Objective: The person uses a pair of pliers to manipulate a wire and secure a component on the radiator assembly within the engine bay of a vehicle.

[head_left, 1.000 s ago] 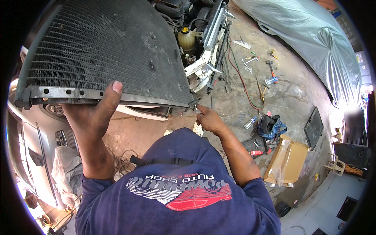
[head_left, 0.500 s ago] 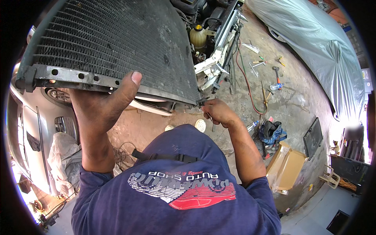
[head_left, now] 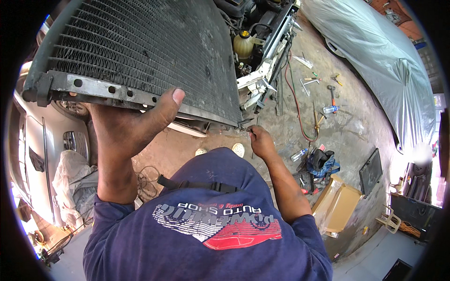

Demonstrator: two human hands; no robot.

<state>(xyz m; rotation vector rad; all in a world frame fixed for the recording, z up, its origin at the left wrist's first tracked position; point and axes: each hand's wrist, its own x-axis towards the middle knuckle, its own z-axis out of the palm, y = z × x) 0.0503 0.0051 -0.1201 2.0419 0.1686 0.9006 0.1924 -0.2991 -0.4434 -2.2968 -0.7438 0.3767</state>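
A large dark car radiator (head_left: 154, 51) with rows of fins fills the upper left, tilted, its near metal edge strip (head_left: 96, 85) pierced by several holes. My left hand (head_left: 133, 122) holds it from beneath that edge, thumb up against the front and the other fingers hidden behind. At the radiator's lower right corner is a small dark fitting (head_left: 244, 123). Beside it my right hand (head_left: 262, 141) is closed in a pinch, with the fingertips near the fitting. What those fingers hold is too small to make out.
Beyond the radiator lies an open engine bay with a yellow-capped reservoir (head_left: 243, 46) and a white front frame (head_left: 257, 77). On the floor at right are a hammer (head_left: 333, 96), a red hose (head_left: 296, 100), a cardboard box (head_left: 344, 208) and a flat dark panel (head_left: 371, 172). A covered car (head_left: 379, 61) stands behind.
My right hand has shifted slightly right and down, its fingers now drawn into a tighter pinch. The radiator and left hand sit a little farther right in view.
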